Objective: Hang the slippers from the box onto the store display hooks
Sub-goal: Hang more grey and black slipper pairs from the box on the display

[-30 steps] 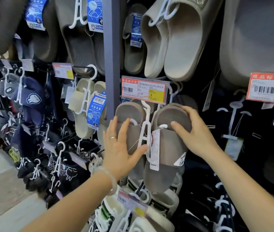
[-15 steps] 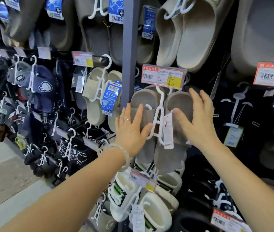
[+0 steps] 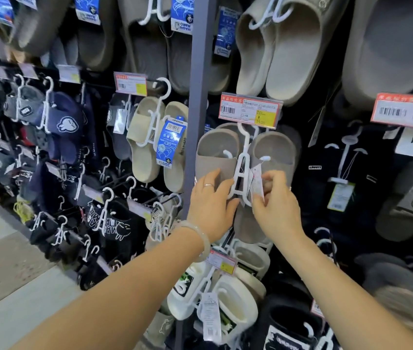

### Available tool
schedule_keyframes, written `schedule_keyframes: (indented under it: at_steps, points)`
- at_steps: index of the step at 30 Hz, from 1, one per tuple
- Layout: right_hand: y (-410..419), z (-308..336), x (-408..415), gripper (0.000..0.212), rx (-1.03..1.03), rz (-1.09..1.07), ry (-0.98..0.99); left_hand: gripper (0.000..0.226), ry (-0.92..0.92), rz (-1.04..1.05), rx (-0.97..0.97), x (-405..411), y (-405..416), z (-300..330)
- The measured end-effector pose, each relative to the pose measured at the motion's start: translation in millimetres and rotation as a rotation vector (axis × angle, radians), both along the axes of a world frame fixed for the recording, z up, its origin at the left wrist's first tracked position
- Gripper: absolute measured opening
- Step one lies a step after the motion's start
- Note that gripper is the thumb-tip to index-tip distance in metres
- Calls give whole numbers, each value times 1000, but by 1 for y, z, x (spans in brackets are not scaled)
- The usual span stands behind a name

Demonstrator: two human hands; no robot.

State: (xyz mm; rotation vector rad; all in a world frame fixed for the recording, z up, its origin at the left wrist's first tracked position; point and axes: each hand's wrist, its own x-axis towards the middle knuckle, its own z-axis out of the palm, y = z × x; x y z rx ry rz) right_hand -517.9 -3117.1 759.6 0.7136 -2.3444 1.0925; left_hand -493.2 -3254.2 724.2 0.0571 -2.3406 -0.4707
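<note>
Slippers (image 3: 225, 150) hang on hanger (image 3: 243, 162); right hand (image 3: 275, 208) pinches tag (image 3: 257, 183).

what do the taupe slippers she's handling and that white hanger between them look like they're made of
Taupe slide slippers: likely soft moulded foam or rubber, with a matte, seamless, thick rounded look. White ladder-shaped hanger: probably rigid moulded plastic, thin, smooth and slightly glossy.

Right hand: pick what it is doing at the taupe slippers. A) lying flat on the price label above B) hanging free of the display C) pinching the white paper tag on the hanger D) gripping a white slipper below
C: the right hand has its fingers curled onto the white paper tag beside the white hanger of the taupe slippers.
</note>
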Motion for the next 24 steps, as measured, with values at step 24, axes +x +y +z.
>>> schedule_keyframes:
  at_steps: [24]
  points:
    - [9,-6,0,18,-133,71,882,30,3,28,-39,2,0,-7]
